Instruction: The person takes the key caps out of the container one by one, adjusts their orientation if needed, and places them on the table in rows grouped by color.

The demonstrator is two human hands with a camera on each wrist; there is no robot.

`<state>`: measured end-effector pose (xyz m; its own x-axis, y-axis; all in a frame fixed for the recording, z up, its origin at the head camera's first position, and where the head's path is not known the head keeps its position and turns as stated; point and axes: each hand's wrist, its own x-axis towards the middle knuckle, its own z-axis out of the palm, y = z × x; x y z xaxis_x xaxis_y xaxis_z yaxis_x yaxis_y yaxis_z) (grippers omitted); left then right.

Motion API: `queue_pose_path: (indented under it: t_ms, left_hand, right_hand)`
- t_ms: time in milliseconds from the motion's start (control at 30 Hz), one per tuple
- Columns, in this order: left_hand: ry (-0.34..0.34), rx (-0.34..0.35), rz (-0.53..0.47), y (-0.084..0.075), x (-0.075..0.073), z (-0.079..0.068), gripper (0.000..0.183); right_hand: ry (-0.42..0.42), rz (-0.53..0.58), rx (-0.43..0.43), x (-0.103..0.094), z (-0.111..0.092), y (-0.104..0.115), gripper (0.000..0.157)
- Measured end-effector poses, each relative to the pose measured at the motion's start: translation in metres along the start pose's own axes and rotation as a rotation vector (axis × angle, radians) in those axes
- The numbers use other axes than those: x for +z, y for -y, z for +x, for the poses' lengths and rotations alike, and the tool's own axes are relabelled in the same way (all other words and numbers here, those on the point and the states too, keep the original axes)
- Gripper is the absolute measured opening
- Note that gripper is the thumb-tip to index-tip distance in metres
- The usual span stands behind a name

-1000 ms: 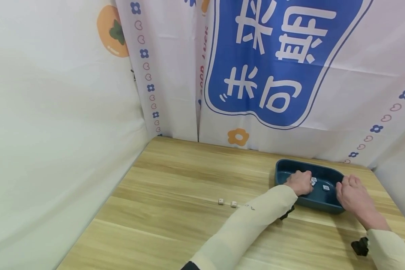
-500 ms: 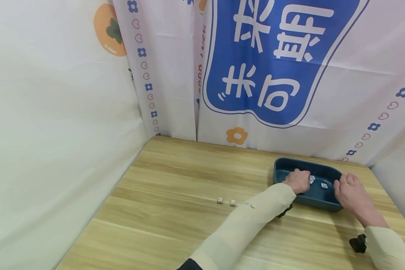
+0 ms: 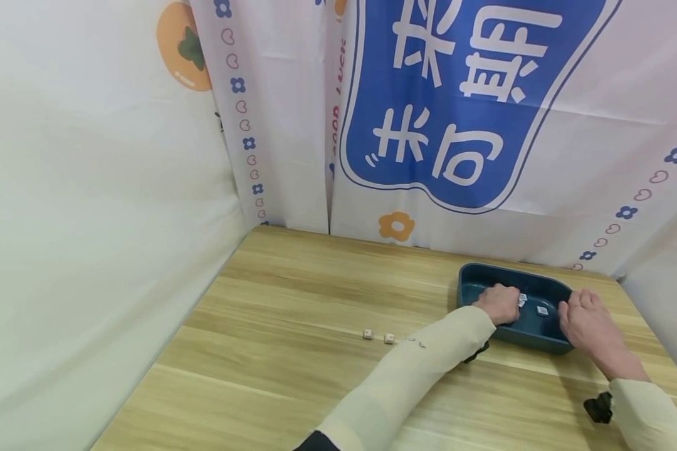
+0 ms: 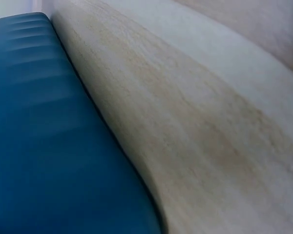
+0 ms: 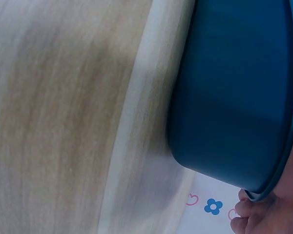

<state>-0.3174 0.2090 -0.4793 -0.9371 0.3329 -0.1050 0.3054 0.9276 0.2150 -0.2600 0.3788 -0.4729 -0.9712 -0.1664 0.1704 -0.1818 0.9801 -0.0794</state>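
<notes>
A dark teal plastic box (image 3: 533, 340) stands at the table's right rear. My left hand (image 3: 498, 304) reaches over its front rim, fingers bent down inside; the fingertips are hidden. Small white square pieces (image 3: 521, 300) lie against or close to those fingers, and another white piece (image 3: 542, 311) sits apart on the box floor. My right hand (image 3: 589, 322) grips the box's right end; in the right wrist view its fingers (image 5: 249, 212) curl around the rim. Only the outer box wall (image 4: 63, 136) and table show in the left wrist view, not the hand.
Two small pale square pieces (image 3: 378, 337) sit on the wooden table (image 3: 271, 300), left of the left sleeve (image 3: 412, 369). Marks or further pieces show at that sleeve's upper edge. A printed cloth (image 3: 293, 125) hangs behind the table, with white cloth (image 3: 90, 219) along the left side.
The left hand has shifted very slightly among the white pieces in the box. The right hand keeps its hold on the box; the whole view has moved a little.
</notes>
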Motion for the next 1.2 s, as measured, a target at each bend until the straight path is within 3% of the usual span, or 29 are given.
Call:
queue_pose_path:
  t_ms: [333,567,867,1033,1200]
  left_hand:
    - [0.026,0.010,-0.057,0.005,-0.004,-0.008,0.035]
    - [-0.015,0.062,-0.113,0.002,-0.008,-0.010,0.028]
    - [0.005,0.080,-0.156,-0.003,-0.023,-0.017,0.009]
    - [-0.010,0.133,-0.166,-0.005,-0.028,-0.021,0.011]
    - [0.008,0.137,-0.196,-0.007,-0.033,-0.025,0.014]
  right_hand:
    - [0.028,0.029,0.029,-0.003,0.001,0.004,0.055]
    - [0.024,0.019,0.021,-0.001,0.000,0.002,0.056]
    - [-0.022,-0.020,-0.024,0.002,0.000,0.000,0.049]
    - [-0.062,-0.033,-0.052,0.003,0.000,-0.001,0.046]
    - [-0.100,-0.058,-0.087,0.004,-0.001,-0.002,0.040]
